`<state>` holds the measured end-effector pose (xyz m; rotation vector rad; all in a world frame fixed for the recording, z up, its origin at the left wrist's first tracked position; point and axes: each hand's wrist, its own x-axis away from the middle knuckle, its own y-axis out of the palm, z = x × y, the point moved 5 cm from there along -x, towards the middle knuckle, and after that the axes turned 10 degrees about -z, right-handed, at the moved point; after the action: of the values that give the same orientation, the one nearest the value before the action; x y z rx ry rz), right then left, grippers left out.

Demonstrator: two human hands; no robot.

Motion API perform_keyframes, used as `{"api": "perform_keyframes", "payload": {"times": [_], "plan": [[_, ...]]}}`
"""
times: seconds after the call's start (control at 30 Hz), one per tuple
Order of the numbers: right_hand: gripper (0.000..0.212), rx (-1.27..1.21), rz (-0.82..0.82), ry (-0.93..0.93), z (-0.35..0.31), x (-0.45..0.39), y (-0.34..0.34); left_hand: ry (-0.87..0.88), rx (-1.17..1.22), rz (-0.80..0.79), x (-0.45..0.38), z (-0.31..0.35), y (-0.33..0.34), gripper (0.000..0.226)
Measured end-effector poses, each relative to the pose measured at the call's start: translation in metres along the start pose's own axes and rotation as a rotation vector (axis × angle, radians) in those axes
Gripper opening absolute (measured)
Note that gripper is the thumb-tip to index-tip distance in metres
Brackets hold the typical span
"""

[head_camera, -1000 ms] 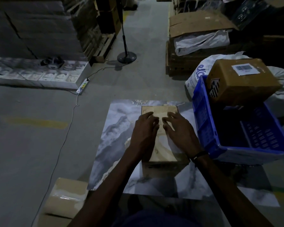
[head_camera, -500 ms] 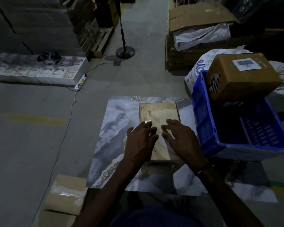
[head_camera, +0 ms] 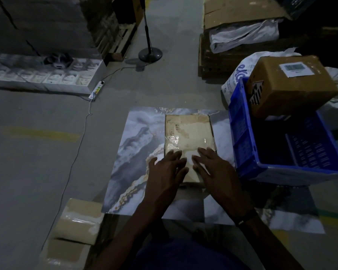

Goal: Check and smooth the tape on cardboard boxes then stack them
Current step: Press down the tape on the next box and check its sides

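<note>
A flat cardboard box wrapped in clear tape lies on a marble-patterned sheet on the floor. My left hand presses flat on the box's near left part, fingers straight. Beside it, my right hand lies flat on the near right part. A larger brown box with a white label sits tilted on the far rim of a blue crate to the right. At the lower left, one taped box rests on top of another box.
A white cable and power strip run across the concrete floor on the left. A fan stand is at the back. White trays, pallets, sacks and stacked cardboard ring the area.
Both hands have slid along the box's top toward me, from its far half to its near end. More of the taped surface now shows beyond the fingers.
</note>
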<state>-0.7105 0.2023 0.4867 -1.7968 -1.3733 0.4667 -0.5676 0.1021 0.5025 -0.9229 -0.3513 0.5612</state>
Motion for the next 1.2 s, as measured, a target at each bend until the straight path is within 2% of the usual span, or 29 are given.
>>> {"api": "perform_keyframes", "payload": {"times": [0.17,0.33,0.5,0.63,0.8,0.97,1.07,1.2], "plan": [[0.037,-0.041,0.049,-0.008,-0.006,0.004,-0.002,-0.041,0.038,0.019,0.004,0.001,0.004,0.032],[0.037,-0.08,0.025,-0.024,-0.003,0.018,0.01,-0.034,0.044,0.042,0.021,0.004,0.008,0.032],[0.034,-0.021,0.118,-0.057,-0.008,0.032,0.012,-0.029,0.134,0.061,0.032,0.004,0.018,0.033],[0.034,-0.088,0.133,-0.088,-0.004,0.031,0.011,-0.012,0.263,0.128,0.033,0.006,0.012,0.028],[0.044,-0.103,0.208,-0.134,0.008,0.05,0.009,0.021,0.313,0.202,0.05,-0.007,0.011,0.037],[0.057,0.07,0.288,-0.151,0.019,0.056,0.018,0.093,0.288,0.203,0.059,-0.008,0.015,0.044],[0.063,-0.141,0.293,-0.133,0.021,0.05,0.019,0.04,0.337,0.208,0.054,-0.012,0.017,0.042],[0.049,-0.228,0.296,-0.162,0.019,0.039,0.01,0.025,0.343,0.257,0.042,-0.016,0.011,0.042]]}}
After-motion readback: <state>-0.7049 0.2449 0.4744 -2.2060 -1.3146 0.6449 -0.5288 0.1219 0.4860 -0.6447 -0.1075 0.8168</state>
